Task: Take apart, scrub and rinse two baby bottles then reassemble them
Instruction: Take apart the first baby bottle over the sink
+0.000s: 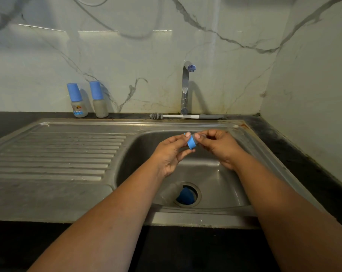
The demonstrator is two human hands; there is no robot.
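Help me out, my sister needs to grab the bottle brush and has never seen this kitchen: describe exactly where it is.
Find the chrome tap behind the steel sink. The bottle brush lies flat on the dark counter at the tap's base, against the marble wall. Unlike the two blue-capped bottles standing further left, it is long and thin, with grey bristles, white shaft and grey handle.

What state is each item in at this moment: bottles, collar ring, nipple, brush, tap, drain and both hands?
Two capped baby bottles: upright on the counter, blue caps on.
Blue collar ring: held over the basin by the left hand.
Clear nipple: pinched by the right hand, at the ring.
Bottle brush: lying behind the sink, untouched.
Tap: no water running.
Drain: a blue piece sits in it.
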